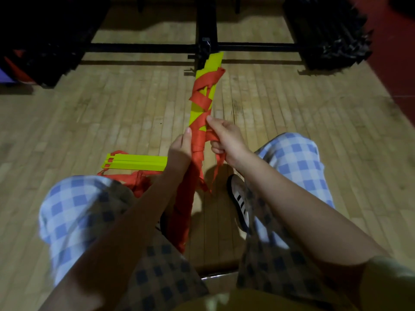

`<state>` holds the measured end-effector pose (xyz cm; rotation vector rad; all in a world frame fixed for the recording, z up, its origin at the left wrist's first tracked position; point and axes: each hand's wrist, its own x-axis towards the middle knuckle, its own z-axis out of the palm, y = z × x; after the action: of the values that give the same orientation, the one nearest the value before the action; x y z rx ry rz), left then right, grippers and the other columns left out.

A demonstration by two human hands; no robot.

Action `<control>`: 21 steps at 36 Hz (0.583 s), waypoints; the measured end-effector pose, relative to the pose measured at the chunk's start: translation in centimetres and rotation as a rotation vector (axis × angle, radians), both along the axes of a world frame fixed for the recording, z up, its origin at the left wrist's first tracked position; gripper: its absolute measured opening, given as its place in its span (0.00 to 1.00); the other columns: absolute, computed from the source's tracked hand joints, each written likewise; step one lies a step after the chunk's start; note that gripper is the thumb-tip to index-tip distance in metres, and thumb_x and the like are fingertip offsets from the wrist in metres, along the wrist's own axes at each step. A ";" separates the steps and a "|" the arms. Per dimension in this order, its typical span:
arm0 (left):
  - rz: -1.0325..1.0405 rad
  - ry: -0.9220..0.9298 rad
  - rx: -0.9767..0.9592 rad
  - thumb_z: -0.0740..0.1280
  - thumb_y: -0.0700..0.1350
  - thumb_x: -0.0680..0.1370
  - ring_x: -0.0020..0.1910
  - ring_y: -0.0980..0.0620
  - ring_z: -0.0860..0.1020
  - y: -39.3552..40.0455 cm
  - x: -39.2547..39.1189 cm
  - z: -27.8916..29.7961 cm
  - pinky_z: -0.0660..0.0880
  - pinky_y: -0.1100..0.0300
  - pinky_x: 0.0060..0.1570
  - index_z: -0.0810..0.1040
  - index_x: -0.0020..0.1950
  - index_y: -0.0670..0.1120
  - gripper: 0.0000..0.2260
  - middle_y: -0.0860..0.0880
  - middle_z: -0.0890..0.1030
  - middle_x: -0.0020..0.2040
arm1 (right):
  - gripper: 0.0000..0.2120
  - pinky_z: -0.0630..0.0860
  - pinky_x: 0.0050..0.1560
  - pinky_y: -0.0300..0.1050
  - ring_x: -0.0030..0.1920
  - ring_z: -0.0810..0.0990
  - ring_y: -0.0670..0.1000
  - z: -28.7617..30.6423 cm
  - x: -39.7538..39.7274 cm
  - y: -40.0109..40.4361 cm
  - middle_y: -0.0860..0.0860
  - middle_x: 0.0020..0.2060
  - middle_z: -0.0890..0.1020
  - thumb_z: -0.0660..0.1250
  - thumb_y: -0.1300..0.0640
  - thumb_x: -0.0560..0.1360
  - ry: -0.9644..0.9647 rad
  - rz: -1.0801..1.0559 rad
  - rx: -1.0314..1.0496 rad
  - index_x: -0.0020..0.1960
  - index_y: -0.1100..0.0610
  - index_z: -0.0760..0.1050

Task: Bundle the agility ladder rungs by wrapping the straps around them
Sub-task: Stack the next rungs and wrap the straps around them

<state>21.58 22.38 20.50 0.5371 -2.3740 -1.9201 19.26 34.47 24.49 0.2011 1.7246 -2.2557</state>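
A bundle of yellow ladder rungs (214,61) points away from me over the wooden floor, wound with orange strap (203,99) along most of its length. My left hand (179,149) grips the bundle around its wrapped middle, thumb up. My right hand (226,138) sits just right of it, closed on a loose length of orange strap (219,162) that hangs down below the fist. A second stack of yellow rungs (134,164) lies flat on the floor by my left knee, with bunched orange strap (137,182) beside it.
I sit with both knees in blue checked trousers either side of the bundle; a striped shoe (238,200) rests under my right arm. A black metal frame (202,46) and dark stacked gear (325,30) stand at the far edge of the wooden floor.
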 end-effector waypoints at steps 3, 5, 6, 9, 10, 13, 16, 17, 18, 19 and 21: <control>-0.027 -0.048 -0.085 0.52 0.55 0.84 0.41 0.55 0.79 -0.3 -0.2 -0.4 0.72 0.63 0.39 0.81 0.53 0.45 0.21 0.47 0.82 0.44 | 0.12 0.54 0.20 0.36 0.19 0.59 0.45 -0.3 0.0 -0.3 0.50 0.24 0.64 0.66 0.52 0.79 0.049 0.028 0.169 0.44 0.60 0.73; -0.071 -0.091 -0.149 0.52 0.51 0.85 0.46 0.47 0.80 -0.3 -0.1 -0.4 0.70 0.61 0.38 0.77 0.55 0.45 0.17 0.44 0.81 0.46 | 0.18 0.53 0.20 0.36 0.18 0.59 0.45 -0.6 0.0 -0.4 0.50 0.23 0.62 0.66 0.52 0.79 0.045 0.034 0.227 0.33 0.56 0.68; -0.076 -0.111 -0.143 0.52 0.51 0.85 0.47 0.44 0.80 -0.3 0.1 -0.3 0.71 0.61 0.38 0.76 0.55 0.45 0.15 0.43 0.81 0.46 | 0.21 0.53 0.20 0.36 0.18 0.59 0.44 -0.8 0.0 -0.3 0.50 0.23 0.62 0.65 0.52 0.80 0.035 0.020 0.252 0.31 0.55 0.64; -0.036 -0.157 0.091 0.50 0.57 0.82 0.43 0.41 0.81 -0.4 0.6 0.3 0.78 0.54 0.43 0.80 0.52 0.45 0.24 0.38 0.82 0.46 | 0.20 0.53 0.20 0.35 0.18 0.58 0.44 -0.9 -0.3 -0.3 0.50 0.23 0.60 0.62 0.54 0.82 0.016 -0.028 0.240 0.32 0.54 0.63; -0.025 -0.162 0.146 0.49 0.58 0.83 0.38 0.43 0.81 -0.4 0.8 0.6 0.78 0.56 0.38 0.82 0.46 0.48 0.25 0.39 0.83 0.42 | 0.20 0.53 0.21 0.35 0.18 0.58 0.44 -0.7 -0.5 -0.2 0.50 0.23 0.60 0.61 0.55 0.82 0.030 -0.039 0.237 0.32 0.55 0.63; 0.009 -0.131 0.084 0.48 0.54 0.85 0.25 0.53 0.76 -0.3 0.9 1.2 0.69 0.67 0.24 0.77 0.34 0.48 0.27 0.49 0.77 0.25 | 0.19 0.54 0.21 0.35 0.18 0.59 0.45 -0.1 -0.4 -0.3 0.49 0.21 0.61 0.58 0.57 0.82 0.111 0.010 0.254 0.33 0.58 0.65; 0.020 -0.086 -0.039 0.48 0.53 0.85 0.35 0.48 0.79 -0.8 0.9 1.4 0.72 0.62 0.35 0.79 0.40 0.44 0.26 0.45 0.81 0.34 | 0.20 0.55 0.20 0.35 0.17 0.60 0.45 0.3 0.2 -0.7 0.48 0.19 0.62 0.56 0.55 0.84 0.119 0.035 0.226 0.33 0.58 0.67; 0.019 -0.094 -0.054 0.47 0.53 0.85 0.39 0.46 0.79 -1.1 0.9 1.2 0.73 0.59 0.39 0.80 0.45 0.42 0.25 0.43 0.81 0.38 | 0.22 0.56 0.21 0.36 0.18 0.61 0.46 0.3 0.4 -0.8 0.48 0.19 0.63 0.57 0.53 0.84 0.115 0.030 0.223 0.31 0.57 0.66; 0.029 -0.102 -0.054 0.48 0.52 0.85 0.41 0.45 0.79 -1.3 0.9 1.1 0.73 0.57 0.41 0.81 0.49 0.41 0.25 0.42 0.81 0.39 | 0.24 0.56 0.21 0.36 0.18 0.61 0.46 0.2 0.6 -0.9 0.48 0.19 0.63 0.58 0.51 0.83 0.117 0.030 0.231 0.29 0.54 0.63; 0.029 -0.112 -0.059 0.48 0.52 0.85 0.42 0.45 0.79 -1.5 1.1 0.9 0.73 0.57 0.41 0.81 0.52 0.41 0.25 0.43 0.81 0.40 | 0.25 0.57 0.21 0.37 0.19 0.61 0.45 0.1 0.9 -1.0 0.47 0.19 0.63 0.59 0.50 0.82 0.126 0.037 0.249 0.27 0.52 0.62; 0.011 -0.120 -0.085 0.47 0.53 0.85 0.43 0.45 0.78 -1.6 1.4 0.6 0.73 0.62 0.39 0.81 0.53 0.41 0.25 0.42 0.80 0.42 | 0.27 0.58 0.22 0.33 0.19 0.62 0.41 -0.2 1.3 -1.0 0.43 0.18 0.64 0.61 0.51 0.81 0.166 0.089 0.313 0.24 0.51 0.63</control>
<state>23.00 20.81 21.09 0.6759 -2.5060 -1.8214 20.56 33.45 24.31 0.0005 2.1240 -1.9795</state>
